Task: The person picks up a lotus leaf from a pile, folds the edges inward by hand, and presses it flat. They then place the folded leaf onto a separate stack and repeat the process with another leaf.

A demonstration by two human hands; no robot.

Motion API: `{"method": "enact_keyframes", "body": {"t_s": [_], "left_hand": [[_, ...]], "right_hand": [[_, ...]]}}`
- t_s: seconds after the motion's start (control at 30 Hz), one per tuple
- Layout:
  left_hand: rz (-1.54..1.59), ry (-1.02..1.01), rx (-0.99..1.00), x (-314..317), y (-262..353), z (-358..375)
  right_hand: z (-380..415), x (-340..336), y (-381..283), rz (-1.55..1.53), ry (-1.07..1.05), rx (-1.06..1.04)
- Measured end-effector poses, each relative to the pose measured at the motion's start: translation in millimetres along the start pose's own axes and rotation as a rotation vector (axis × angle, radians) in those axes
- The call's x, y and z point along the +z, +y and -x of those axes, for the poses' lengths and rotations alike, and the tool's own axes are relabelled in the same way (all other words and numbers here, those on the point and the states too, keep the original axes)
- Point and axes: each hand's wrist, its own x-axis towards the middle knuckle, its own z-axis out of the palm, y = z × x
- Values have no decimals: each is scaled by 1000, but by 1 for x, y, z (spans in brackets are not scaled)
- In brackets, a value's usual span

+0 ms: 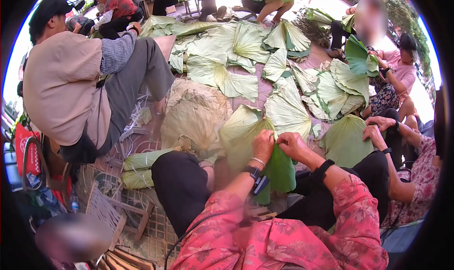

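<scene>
A large green lotus leaf [281, 173] hangs between my knees, its darker part falling below my hands. My left hand [263, 145], with a bracelet and a watch at the wrist, pinches the leaf near its middle. Just beside it, my right hand [294, 145] has its fingertips closed on the leaf too, with a dark band at the wrist. Paler leaf surface spreads out to the left of my left hand. In front of me lies a pale, fan-shaped lotus leaf [287, 110]. The exact fingertip contact is partly hidden.
Many flattened lotus leaves [227, 76] cover the ground ahead, beside a browned, dried leaf pile [194, 114]. Folded leaf bundles [146, 160] lie left of my knee, near a wooden folding stool [118, 211]. A seated person [71, 85] is at left; another person's hands [378, 128] touch a leaf [347, 140] at right.
</scene>
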Motion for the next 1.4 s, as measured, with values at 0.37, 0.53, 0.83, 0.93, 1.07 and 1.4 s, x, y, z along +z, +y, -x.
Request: {"method": "enact_keyframes", "body": {"t_s": [0.37, 0.53, 0.83, 0.93, 1.07, 1.4], "left_hand": [[-121, -40, 13, -6, -1, -3], [-215, -98, 6, -5, 4, -4], [-272, -58, 75, -10, -2, -8], [-245, -33, 68, -7, -12, -9], [-223, -71, -13, -11, -8, -12], [-145, -21, 5, -11, -11, -11]], "right_hand": [[3, 3, -6, -5, 10, -33], [3, 2, -3, 24, -2, -12], [3, 6, -2, 41, -44, -40], [2, 6, 0, 31, -28, -64], [3, 6, -2, 40, 0, -117], [1, 8, 1, 20, 19, -139]]}}
